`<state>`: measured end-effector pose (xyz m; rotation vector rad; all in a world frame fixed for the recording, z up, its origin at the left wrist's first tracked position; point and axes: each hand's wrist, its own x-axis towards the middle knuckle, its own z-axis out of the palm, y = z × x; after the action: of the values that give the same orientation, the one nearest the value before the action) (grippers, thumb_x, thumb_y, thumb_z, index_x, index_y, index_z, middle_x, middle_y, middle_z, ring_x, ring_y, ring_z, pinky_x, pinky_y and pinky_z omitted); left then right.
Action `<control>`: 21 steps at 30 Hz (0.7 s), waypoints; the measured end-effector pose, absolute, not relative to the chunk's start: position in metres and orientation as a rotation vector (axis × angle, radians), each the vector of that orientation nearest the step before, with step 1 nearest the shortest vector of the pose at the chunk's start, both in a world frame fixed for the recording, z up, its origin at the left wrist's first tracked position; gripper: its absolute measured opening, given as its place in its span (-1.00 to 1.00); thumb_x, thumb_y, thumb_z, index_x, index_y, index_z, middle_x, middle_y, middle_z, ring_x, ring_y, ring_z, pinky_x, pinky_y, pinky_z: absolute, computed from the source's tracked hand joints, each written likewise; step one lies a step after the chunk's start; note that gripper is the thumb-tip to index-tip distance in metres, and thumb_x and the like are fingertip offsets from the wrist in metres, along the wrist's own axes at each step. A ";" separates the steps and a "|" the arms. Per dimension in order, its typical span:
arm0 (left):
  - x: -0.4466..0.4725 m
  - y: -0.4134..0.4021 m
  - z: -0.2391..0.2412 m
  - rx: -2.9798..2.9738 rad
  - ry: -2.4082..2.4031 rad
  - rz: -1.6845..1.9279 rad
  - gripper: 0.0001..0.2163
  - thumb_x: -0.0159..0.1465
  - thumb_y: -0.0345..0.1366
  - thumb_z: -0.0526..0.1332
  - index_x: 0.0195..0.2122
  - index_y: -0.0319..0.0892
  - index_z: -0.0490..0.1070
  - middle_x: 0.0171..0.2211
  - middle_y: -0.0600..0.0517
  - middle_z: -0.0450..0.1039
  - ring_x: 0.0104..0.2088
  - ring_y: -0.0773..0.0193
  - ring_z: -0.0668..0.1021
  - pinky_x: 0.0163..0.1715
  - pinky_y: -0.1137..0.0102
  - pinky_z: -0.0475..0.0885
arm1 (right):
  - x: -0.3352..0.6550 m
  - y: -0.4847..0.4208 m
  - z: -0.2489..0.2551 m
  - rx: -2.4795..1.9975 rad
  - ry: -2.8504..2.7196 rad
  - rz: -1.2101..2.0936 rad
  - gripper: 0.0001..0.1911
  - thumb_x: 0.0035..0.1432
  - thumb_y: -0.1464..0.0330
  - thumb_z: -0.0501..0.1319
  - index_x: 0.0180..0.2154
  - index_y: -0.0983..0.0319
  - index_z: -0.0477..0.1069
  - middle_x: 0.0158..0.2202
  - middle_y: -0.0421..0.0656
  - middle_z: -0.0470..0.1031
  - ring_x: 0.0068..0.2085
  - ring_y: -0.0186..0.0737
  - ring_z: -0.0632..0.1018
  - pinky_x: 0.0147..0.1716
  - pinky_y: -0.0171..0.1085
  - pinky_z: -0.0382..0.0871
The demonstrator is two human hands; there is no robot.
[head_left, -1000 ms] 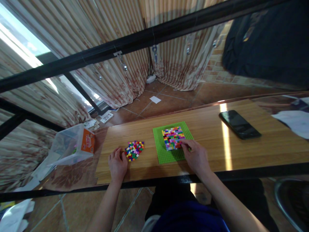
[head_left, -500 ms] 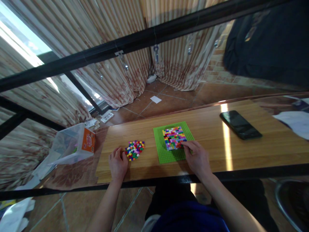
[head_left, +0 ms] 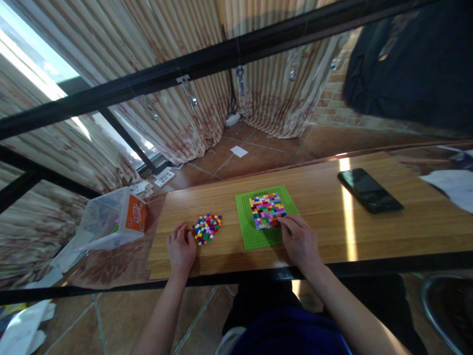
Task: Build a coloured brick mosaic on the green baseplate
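Observation:
A block of small multicoloured building bricks [head_left: 266,209] covers the middle of a green studded baseplate [head_left: 246,240]. My right hand [head_left: 300,240] is over the plate's right side, thumb and forefinger pinched together at the block's lower right corner. Whatever is between those fingertips is too small to make out. Left of the plate, a loose pile of tiny coloured bricks [head_left: 207,229] lies on the wooden tabletop [head_left: 229,197]. My left hand [head_left: 182,250] rests against the pile's left side, fingers loosely bent and the thumb apart from them, with nothing visible in it.
A black phone [head_left: 370,191] lies on the table to the right, with white paper [head_left: 451,187] beyond it. Off the table's left end stands a clear plastic box [head_left: 107,222] with an orange label. A black metal bar [head_left: 221,53] crosses the view above the table.
The hands and bricks hold almost the same places. The whole view has shifted very slightly.

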<state>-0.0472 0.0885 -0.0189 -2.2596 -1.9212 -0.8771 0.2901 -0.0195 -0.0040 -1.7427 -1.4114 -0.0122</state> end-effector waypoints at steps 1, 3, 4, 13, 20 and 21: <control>-0.047 0.088 -0.019 -2.260 -1.920 -0.875 -0.73 0.28 -0.27 0.08 -0.09 -0.23 0.47 -0.03 -0.25 0.52 0.03 -0.08 0.51 0.09 0.02 0.39 | 0.290 -0.019 -0.005 -1.734 -1.416 -0.026 -0.69 0.32 0.35 0.07 -0.20 0.18 0.60 -0.18 -0.06 0.59 -0.16 -0.20 0.59 -0.11 -0.20 0.51; -0.047 0.088 -0.018 -2.257 -1.918 -0.871 -0.73 0.29 -0.28 0.07 -0.09 -0.24 0.47 -0.03 -0.26 0.52 0.03 -0.07 0.51 0.08 0.03 0.39 | 0.290 -0.019 -0.008 -1.725 -1.419 -0.048 -0.69 0.33 0.36 0.07 -0.20 0.17 0.60 -0.18 -0.07 0.59 -0.16 -0.21 0.59 -0.11 -0.19 0.51; -0.047 0.088 -0.018 -2.257 -1.918 -0.866 -0.73 0.29 -0.28 0.07 -0.09 -0.24 0.47 -0.03 -0.26 0.52 0.03 -0.07 0.52 0.08 0.03 0.39 | 0.291 -0.019 -0.009 -1.718 -1.424 -0.059 -0.70 0.33 0.36 0.07 -0.20 0.17 0.60 -0.18 -0.07 0.59 -0.17 -0.21 0.59 -0.11 -0.20 0.51; -0.046 0.089 -0.019 -2.233 -1.880 -0.869 -0.73 0.30 -0.29 0.07 -0.10 -0.26 0.49 -0.06 -0.25 0.54 0.00 -0.05 0.53 0.06 0.05 0.41 | 0.291 -0.027 -0.002 -1.645 -1.360 -0.100 -0.75 0.33 0.39 0.12 -0.12 0.18 0.57 -0.18 -0.09 0.59 -0.20 -0.24 0.61 -0.19 -0.26 0.52; -0.047 0.087 -0.021 -2.239 -1.893 -0.888 -0.74 0.29 -0.29 0.08 -0.10 -0.23 0.49 -0.06 -0.23 0.54 -0.01 -0.05 0.53 0.04 0.04 0.41 | 0.261 -0.040 0.005 -1.511 -1.394 -0.017 -0.78 0.30 0.46 0.14 -0.12 0.18 0.53 -0.19 -0.12 0.59 -0.18 -0.28 0.61 -0.15 -0.29 0.51; -0.046 0.087 -0.020 -2.243 -1.899 -0.891 -0.74 0.29 -0.29 0.08 -0.10 -0.23 0.49 -0.05 -0.23 0.53 0.00 -0.05 0.53 0.05 0.04 0.41 | 0.253 -0.041 0.003 -1.486 -1.438 0.028 -0.78 0.30 0.47 0.13 -0.11 0.18 0.52 -0.19 -0.12 0.59 -0.17 -0.28 0.61 -0.14 -0.30 0.50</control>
<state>-0.0464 0.0869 -0.0203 -2.2425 -1.8990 -0.8907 0.2531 -0.0408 0.0029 -1.4864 -1.4376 0.0278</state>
